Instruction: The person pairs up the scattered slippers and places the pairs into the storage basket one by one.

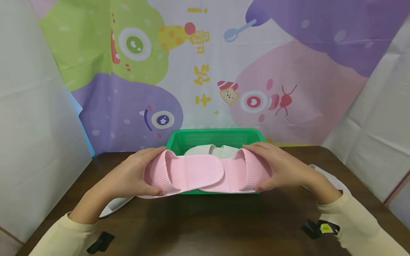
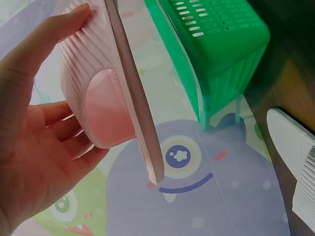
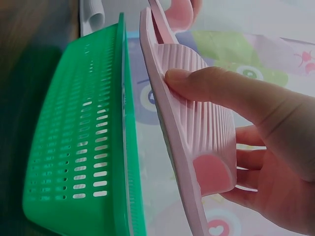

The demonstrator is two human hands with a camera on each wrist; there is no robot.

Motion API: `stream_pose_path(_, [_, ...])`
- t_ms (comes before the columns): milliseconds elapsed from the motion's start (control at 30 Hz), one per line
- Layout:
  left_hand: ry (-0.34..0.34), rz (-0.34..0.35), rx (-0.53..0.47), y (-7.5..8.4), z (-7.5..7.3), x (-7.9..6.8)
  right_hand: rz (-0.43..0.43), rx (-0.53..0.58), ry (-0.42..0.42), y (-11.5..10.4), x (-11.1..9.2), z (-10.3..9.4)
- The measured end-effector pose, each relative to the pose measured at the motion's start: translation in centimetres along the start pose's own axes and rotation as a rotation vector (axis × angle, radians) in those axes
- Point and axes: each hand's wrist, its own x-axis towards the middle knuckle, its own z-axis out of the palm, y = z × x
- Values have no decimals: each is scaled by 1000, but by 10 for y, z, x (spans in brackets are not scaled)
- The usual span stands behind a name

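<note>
Two pink slippers with ribbed straps are held up in front of a green plastic basket (image 1: 217,132), their heel ends overlapping. My left hand (image 1: 132,172) grips the left pink slipper (image 1: 203,170) around its strap, thumb on the near side and fingers over the far side. By its strap, the right pink slipper (image 1: 235,174) is held in my right hand (image 1: 278,165); the thumb (image 3: 179,78) presses the strap's edge. The left slipper's heel lies in front of the right one's. White slippers (image 1: 221,152) show inside the basket, partly hidden behind the pink pair.
A white slipper (image 1: 116,205) lies on the brown table (image 1: 198,227) beneath my left forearm. Another white item (image 1: 330,177) rests by my right forearm, partly covered by it. Behind the table hangs a cartoon-printed cloth (image 1: 205,117).
</note>
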Motion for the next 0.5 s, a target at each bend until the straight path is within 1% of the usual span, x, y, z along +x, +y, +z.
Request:
stream_pose_path(133, [-4, 1, 0, 2, 1, 2, -5, 3, -4, -2, 0, 0])
stream_pose_path(367, [-18, -4, -1, 3, 1, 3, 13, 11, -10, -4, -1, 1])
stream_pose_path(500, [-11, -2, 6, 4, 1, 2, -2, 3, -6, -4, 1, 0])
